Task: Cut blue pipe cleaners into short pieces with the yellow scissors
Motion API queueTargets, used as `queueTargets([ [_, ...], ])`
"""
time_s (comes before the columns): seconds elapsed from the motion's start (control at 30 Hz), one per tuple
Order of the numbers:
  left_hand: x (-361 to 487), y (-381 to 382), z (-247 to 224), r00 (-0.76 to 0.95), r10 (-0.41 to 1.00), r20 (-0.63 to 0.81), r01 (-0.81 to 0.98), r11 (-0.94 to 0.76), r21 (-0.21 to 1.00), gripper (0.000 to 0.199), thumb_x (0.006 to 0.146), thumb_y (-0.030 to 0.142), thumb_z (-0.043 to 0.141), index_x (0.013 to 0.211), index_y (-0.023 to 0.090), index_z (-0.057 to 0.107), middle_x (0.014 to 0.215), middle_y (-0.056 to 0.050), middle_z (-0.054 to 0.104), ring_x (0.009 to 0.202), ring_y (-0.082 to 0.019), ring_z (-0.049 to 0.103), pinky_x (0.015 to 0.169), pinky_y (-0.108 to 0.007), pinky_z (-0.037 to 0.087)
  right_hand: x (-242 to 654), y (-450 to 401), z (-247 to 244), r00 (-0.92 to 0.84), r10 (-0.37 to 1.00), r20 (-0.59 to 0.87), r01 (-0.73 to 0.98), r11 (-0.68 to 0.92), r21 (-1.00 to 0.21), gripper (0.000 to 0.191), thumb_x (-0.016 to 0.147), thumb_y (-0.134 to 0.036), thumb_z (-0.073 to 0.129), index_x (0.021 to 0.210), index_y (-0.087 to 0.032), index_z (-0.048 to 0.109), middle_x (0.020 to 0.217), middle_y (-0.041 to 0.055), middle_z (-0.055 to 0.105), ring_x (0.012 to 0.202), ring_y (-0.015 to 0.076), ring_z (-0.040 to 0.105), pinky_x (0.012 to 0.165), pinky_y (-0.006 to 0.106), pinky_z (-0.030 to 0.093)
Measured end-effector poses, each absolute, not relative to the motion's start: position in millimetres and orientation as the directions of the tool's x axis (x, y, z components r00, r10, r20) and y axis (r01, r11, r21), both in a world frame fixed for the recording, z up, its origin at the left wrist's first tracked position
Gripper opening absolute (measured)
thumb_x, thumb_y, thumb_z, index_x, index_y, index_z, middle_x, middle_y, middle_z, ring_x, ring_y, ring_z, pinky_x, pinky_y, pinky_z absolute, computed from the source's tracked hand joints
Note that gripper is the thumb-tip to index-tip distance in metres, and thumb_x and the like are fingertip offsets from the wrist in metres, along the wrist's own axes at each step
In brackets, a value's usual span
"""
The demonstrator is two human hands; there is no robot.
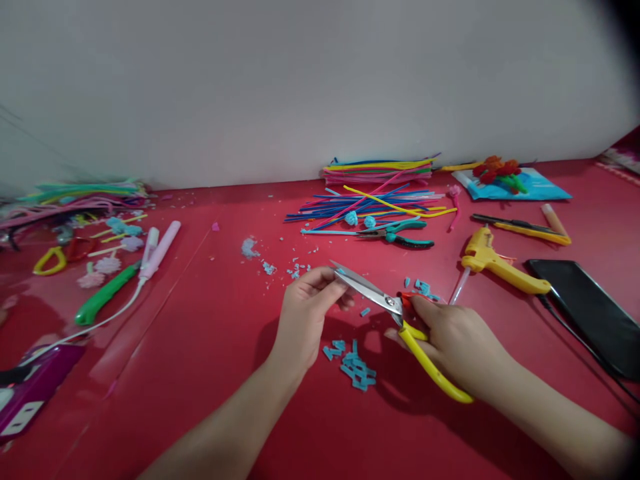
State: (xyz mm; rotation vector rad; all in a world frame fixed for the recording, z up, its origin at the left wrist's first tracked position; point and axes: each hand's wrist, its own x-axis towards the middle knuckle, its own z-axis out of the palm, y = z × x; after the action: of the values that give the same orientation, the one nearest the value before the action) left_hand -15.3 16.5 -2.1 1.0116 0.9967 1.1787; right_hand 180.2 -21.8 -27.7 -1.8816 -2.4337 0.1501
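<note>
My left hand (307,307) is closed in a pinch on a small light-blue piece of pipe cleaner (341,271), mostly hidden by the fingers. Wrapped round the yellow and red handles of a pair of scissors (367,288) is my right hand (453,340). The blades point left, with their tips right at the pinched piece. Below the hands lies a loose pile of short blue pieces (357,370). More blue pieces (424,288) are beside the right hand, and pale blue fluff (250,248) lies beyond the left.
Pipe cleaners (370,207), green-handled pliers (400,233) and two blue pompoms lie at the back. On the right are a yellow glue gun (505,267), a black phone (585,313) and a cutter (520,228). A green-handled tool (107,293) and a corded pink tool (163,250) lie left.
</note>
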Motion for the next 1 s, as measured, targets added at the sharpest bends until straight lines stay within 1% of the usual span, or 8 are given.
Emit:
queueTargets([
  [0.2, -15.9, 16.9, -2.8, 0.121, 0.990, -0.076, -0.239, 0.103, 0.965, 0.005, 0.072, 0.015, 0.056, 0.071, 0.014, 0.060, 0.062, 0.000, 0.059, 0.055, -0.008, 0.053, 0.055, -0.020, 0.044, 180.7, -21.7, -28.0, -0.262, 0.965, 0.004, 0.957, 0.260, -0.128, 0.029, 0.078, -0.051, 0.038, 0.074, -0.022, 0.040, 0.056, 0.0005, 0.057, 0.048, 0.0170, 0.053, 0.044, 0.025, 0.017],
  [0.33, -16.8, 17.0, -2.5, 0.122, 0.990, -0.068, -0.248, 0.096, 0.964, 0.004, 0.071, 0.016, 0.057, 0.071, 0.014, 0.060, 0.063, 0.000, 0.059, 0.054, -0.008, 0.053, 0.055, -0.021, 0.044, 180.7, -21.7, -27.2, -0.262, 0.965, 0.034, 0.957, 0.264, -0.122, 0.030, 0.077, -0.050, 0.038, 0.070, -0.021, 0.040, 0.053, 0.0000, 0.056, 0.045, 0.0154, 0.051, 0.044, 0.025, 0.016],
  [0.57, -18.6, 17.6, -1.9, 0.119, 0.990, -0.082, -0.194, 0.104, 0.975, 0.007, 0.072, 0.019, 0.057, 0.075, 0.015, 0.061, 0.065, 0.000, 0.060, 0.055, -0.008, 0.054, 0.055, -0.020, 0.044, 181.6, -21.9, -27.1, -0.251, 0.966, 0.067, 0.964, 0.256, -0.075, 0.035, 0.078, -0.053, 0.035, 0.068, -0.021, 0.042, 0.048, 0.0007, 0.054, 0.042, 0.0146, 0.049, 0.043, 0.025, 0.014],
  [0.63, -18.9, 17.9, -2.5, 0.110, 0.990, -0.093, -0.180, 0.112, 0.977, 0.007, 0.072, 0.020, 0.057, 0.074, 0.014, 0.061, 0.065, 0.000, 0.060, 0.055, -0.008, 0.054, 0.055, -0.021, 0.044, 180.8, -21.1, -25.8, -0.235, 0.970, 0.068, 0.967, 0.240, -0.081, 0.036, 0.078, -0.054, 0.035, 0.067, -0.021, 0.042, 0.048, 0.0010, 0.054, 0.041, 0.0148, 0.049, 0.043, 0.025, 0.015],
  [0.73, -18.5, 18.3, -3.7, 0.107, 0.989, -0.101, -0.184, 0.119, 0.976, 0.007, 0.072, 0.021, 0.057, 0.074, 0.015, 0.058, 0.064, 0.000, 0.060, 0.054, -0.008, 0.054, 0.055, -0.020, 0.043, 178.7, -18.6, -20.8, -0.181, 0.983, 0.042, 0.974, 0.185, -0.132, 0.033, 0.077, -0.053, 0.037, 0.071, -0.021, 0.043, 0.054, 0.0009, 0.057, 0.045, 0.0153, 0.052, 0.043, 0.024, 0.018],
  [0.87, -14.9, 17.6, -4.6, 0.162, 0.980, -0.120, -0.164, 0.146, 0.976, 0.008, 0.074, 0.023, 0.055, 0.076, 0.015, 0.055, 0.066, 0.000, 0.060, 0.055, -0.009, 0.054, 0.057, -0.022, 0.043, 177.2, -15.0, -13.8, -0.132, 0.990, 0.045, 0.975, 0.138, -0.173, 0.031, 0.075, -0.052, 0.040, 0.077, -0.021, 0.044, 0.061, 0.0023, 0.058, 0.048, 0.0161, 0.053, 0.044, 0.024, 0.020],
  [0.93, -11.7, 16.2, -4.6, 0.216, 0.968, -0.130, -0.125, 0.159, 0.979, 0.008, 0.074, 0.022, 0.054, 0.075, 0.015, 0.055, 0.063, 0.000, 0.059, 0.054, -0.009, 0.054, 0.056, -0.022, 0.043, 176.1, -14.3, -12.3, -0.135, 0.990, 0.033, 0.954, 0.139, -0.267, 0.029, 0.076, -0.049, 0.040, 0.074, -0.021, 0.044, 0.059, 0.0019, 0.057, 0.048, 0.0150, 0.052, 0.044, 0.024, 0.022],
  [1.0, -8.2, 13.8, -4.4, 0.307, 0.943, -0.133, -0.083, 0.166, 0.983, 0.010, 0.076, 0.023, 0.052, 0.073, 0.014, 0.056, 0.062, 0.000, 0.058, 0.054, -0.009, 0.053, 0.056, -0.022, 0.042, 173.8, -14.4, -12.4, -0.146, 0.989, 0.022, 0.892, 0.142, -0.429, 0.026, 0.078, -0.045, 0.038, 0.073, -0.021, 0.044, 0.058, 0.0007, 0.054, 0.048, 0.0131, 0.049, 0.045, 0.024, 0.024],
])
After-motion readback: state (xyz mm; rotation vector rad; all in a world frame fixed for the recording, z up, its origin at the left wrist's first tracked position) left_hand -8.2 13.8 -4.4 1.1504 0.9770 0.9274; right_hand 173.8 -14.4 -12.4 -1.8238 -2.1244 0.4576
